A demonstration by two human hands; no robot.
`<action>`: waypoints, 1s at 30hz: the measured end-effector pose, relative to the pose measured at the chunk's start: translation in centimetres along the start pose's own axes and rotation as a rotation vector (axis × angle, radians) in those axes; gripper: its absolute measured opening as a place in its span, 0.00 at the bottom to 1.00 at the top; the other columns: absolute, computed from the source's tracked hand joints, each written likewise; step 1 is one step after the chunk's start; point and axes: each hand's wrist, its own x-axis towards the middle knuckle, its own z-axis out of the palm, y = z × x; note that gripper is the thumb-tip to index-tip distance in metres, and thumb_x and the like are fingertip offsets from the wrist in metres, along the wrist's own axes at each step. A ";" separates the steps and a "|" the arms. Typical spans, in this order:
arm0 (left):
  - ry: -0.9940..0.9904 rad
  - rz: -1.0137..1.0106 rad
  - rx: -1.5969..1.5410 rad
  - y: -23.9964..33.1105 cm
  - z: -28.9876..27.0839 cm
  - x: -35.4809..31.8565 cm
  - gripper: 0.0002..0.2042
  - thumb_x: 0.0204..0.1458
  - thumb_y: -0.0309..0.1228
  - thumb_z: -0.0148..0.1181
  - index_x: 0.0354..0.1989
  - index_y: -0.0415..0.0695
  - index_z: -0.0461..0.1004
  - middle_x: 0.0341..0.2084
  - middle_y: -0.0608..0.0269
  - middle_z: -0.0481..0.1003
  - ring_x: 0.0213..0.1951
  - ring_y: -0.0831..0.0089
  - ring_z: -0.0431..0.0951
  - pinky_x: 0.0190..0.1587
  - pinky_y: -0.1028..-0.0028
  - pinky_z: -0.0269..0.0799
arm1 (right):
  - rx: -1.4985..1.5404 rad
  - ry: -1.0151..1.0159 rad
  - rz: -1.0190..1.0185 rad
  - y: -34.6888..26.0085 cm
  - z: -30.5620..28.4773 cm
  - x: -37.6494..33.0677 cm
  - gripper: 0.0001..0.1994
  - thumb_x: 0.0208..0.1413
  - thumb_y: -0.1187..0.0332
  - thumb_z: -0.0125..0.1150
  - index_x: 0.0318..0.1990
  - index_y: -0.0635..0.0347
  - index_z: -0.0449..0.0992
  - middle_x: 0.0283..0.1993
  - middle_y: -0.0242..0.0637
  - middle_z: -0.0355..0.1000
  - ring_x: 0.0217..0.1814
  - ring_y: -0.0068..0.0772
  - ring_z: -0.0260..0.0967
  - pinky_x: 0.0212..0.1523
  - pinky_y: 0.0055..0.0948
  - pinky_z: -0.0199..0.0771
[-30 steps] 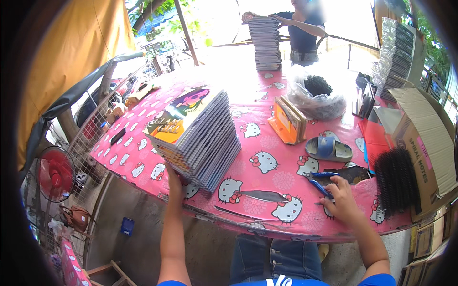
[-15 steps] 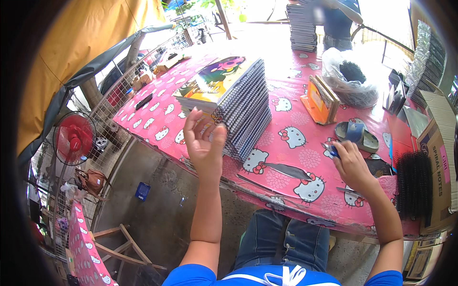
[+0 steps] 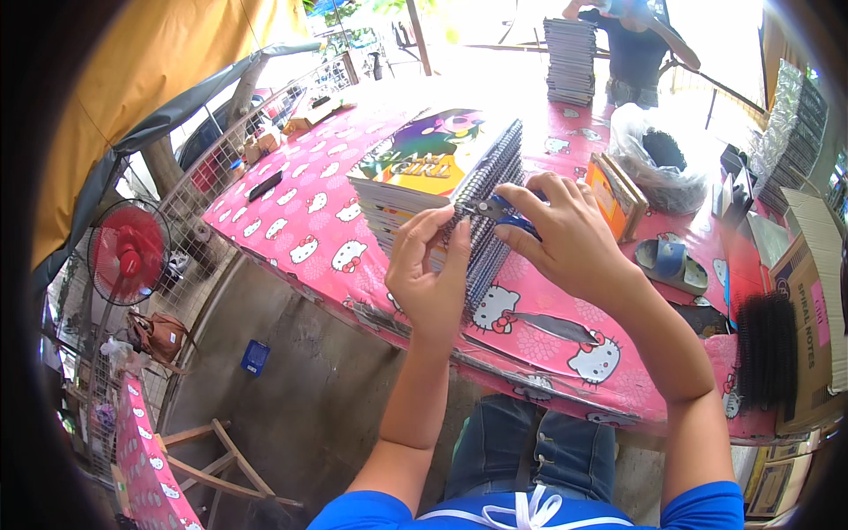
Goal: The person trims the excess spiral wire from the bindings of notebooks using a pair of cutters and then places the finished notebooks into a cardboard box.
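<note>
Left hand [image 3: 428, 269]: raised at the stack's near corner, thumb and fingers close together by the coil end; whether it pinches the wire or only steadies the corner, I cannot tell at this angle. Right hand [image 3: 570, 234]: grasping blue-handled pliers [image 3: 505, 211], nose pointed at that same corner. The notebook stack [image 3: 420, 172] stands on the pink table [image 3: 565, 402] with its bound side turned toward the right hand, presumably so the pliers can reach the coil ends. Right, near edge: a bundle of black coils [image 3: 767, 353] upright against a carton [image 3: 801, 305] (flap up, inside hidden), likely propped there. Beyond: a sandal [image 3: 671, 265], then a clear plastic bag [image 3: 632, 168], open, dark coils [image 3: 662, 150] inside. Far side: a tall pile [image 3: 570, 66], co-worker [image 3: 638, 57] standing beside it.
</note>
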 end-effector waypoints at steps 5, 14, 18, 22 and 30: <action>0.070 -0.035 -0.103 0.1 0.2 0.0 0.10 0.47 0.18 0.64 0.40 0.35 0.78 0.39 0.57 0.76 0.41 0.74 0.76 0.43 0.76 0.72 | -0.041 0.008 -0.045 -0.3 -0.5 0.5 0.21 0.57 0.53 0.56 0.53 0.54 0.70 0.45 0.43 0.66 0.48 0.46 0.66 0.50 0.45 0.63; 0.148 0.060 0.016 -0.9 0.8 -0.7 0.10 0.46 0.17 0.65 0.38 0.36 0.79 0.37 0.55 0.78 0.39 0.72 0.78 0.41 0.75 0.74 | -0.002 -0.167 0.139 0.5 -0.7 2.1 0.29 0.48 0.40 0.60 0.31 0.65 0.74 0.27 0.45 0.72 0.28 0.42 0.73 0.30 0.38 0.71; 0.177 0.017 -0.079 -1.1 1.0 -1.1 0.10 0.47 0.16 0.64 0.39 0.35 0.78 0.39 0.54 0.77 0.40 0.72 0.78 0.41 0.75 0.75 | 0.009 -0.256 0.276 0.1 0.3 1.6 0.31 0.47 0.38 0.60 0.23 0.64 0.72 0.23 0.45 0.71 0.26 0.44 0.73 0.28 0.41 0.70; 0.184 -0.020 -0.188 -1.6 0.8 -1.7 0.10 0.48 0.15 0.63 0.40 0.33 0.77 0.41 0.53 0.77 0.42 0.72 0.77 0.42 0.75 0.75 | 0.015 0.008 0.157 1.0 1.8 -0.4 0.30 0.46 0.39 0.62 0.30 0.65 0.75 0.27 0.44 0.71 0.33 0.45 0.72 0.34 0.41 0.70; 0.186 -0.110 -0.164 -1.5 0.8 -1.9 0.11 0.47 0.15 0.63 0.40 0.32 0.76 0.40 0.53 0.77 0.39 0.74 0.77 0.41 0.76 0.75 | 0.012 -0.049 0.218 -0.1 1.0 0.8 0.30 0.44 0.42 0.65 0.35 0.66 0.73 0.32 0.44 0.72 0.38 0.46 0.71 0.44 0.43 0.67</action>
